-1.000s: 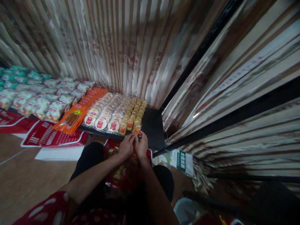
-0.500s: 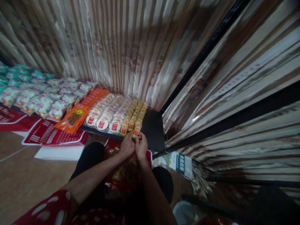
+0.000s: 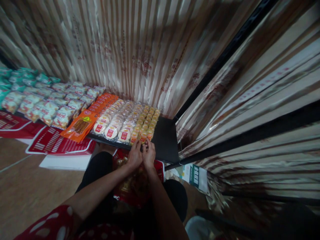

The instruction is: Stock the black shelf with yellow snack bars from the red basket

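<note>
We reach both arms forward, left hand (image 3: 135,156) and right hand (image 3: 149,155) side by side, fingers pinched — seemingly on one small yellow packet (image 3: 143,140) — at the shelf (image 3: 165,143) front edge, ending the yellow rows.

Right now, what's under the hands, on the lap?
Under the left hand and right hand lies a red bag with yellowish packs showing through, resting on the black-clad lap. The arms cover its middle; its contents can't be made out.
</note>
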The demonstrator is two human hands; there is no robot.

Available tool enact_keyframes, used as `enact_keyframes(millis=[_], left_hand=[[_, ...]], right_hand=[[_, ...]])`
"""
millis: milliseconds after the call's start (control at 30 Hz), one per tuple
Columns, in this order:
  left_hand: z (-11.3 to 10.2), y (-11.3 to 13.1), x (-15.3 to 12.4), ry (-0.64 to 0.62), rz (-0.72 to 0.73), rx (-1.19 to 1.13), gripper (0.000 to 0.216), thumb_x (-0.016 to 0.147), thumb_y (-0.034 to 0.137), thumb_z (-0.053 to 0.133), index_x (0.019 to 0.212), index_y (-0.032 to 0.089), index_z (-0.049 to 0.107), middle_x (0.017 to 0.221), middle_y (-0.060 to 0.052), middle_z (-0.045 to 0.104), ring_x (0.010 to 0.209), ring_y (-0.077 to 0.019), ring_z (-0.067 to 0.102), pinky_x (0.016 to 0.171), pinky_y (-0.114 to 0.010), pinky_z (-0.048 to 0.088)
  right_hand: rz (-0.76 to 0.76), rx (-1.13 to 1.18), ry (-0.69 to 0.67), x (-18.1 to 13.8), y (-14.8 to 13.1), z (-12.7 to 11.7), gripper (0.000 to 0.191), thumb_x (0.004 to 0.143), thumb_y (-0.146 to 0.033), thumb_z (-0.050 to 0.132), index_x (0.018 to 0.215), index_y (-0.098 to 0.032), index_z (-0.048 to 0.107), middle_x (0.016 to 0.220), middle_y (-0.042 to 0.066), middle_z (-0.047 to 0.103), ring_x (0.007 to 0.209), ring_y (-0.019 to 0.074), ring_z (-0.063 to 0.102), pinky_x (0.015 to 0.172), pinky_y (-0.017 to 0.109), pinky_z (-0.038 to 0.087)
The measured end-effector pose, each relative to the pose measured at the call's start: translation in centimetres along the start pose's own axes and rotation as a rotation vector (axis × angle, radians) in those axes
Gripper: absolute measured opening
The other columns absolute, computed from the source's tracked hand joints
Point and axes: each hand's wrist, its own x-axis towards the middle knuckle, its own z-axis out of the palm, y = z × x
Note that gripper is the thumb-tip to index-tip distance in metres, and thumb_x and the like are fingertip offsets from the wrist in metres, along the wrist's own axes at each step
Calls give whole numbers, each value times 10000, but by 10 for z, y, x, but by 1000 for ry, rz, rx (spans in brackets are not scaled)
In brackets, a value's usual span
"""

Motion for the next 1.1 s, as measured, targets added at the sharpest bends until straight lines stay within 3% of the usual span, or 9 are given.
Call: enact_keyframes(millis=[333, 533, 733, 933, 1100], left_hand=[[-4, 4, -3, -5, 91, 26, 498, 803, 91, 400, 1293, 79, 488, 1466, -185, 356, 1384, -243, 332, 1149, -423, 325], [-2, -2, -3, -32, 55, 29, 459, 811, 129, 437, 1260, 102, 527, 1400, -174, 432, 1327, -258, 402, 1130, -439, 346], [-7, 1, -7, -28, 67, 52, 480, 780, 88, 442, 1250, 126, 535, 1370, -147, 447, 1292, -242, 428, 1104, -417, 378], [-10, -10, -32, -112, 99, 86, 394, 774, 50, 431, 1111, 143, 613, 1136, -104, 565, 1075, -179, 550, 990, -326, 467], [-3, -40, -69, -279, 15, 175, 271, 821, 99, 456, 1013, 169, 635, 1063, -79, 596, 978, -160, 585, 904, -305, 499]], right_hand=[[-10, -3, 2, -1, 4, 4, 436, 861, -233, 409, 1249, -137, 583, 1109, 124, 603, 987, 184, 596, 879, 305, 490], [17, 16, 6, -3, 4, 5, 387, 855, -219, 406, 1170, -146, 619, 1085, 114, 617, 874, 164, 614, 840, 301, 502], [-21, 17, 2, -6, 2, 0, 369, 848, -209, 398, 1133, -146, 624, 1078, 114, 617, 911, 168, 602, 856, 305, 490], [-43, 31, 111, -33, 1, -5, 316, 887, -239, 350, 980, -149, 638, 961, 102, 639, 934, 178, 596, 880, 322, 479], [38, 26, 42, -70, 10, 2, 301, 882, -214, 346, 911, -172, 643, 932, 77, 649, 884, 162, 609, 857, 303, 485]])
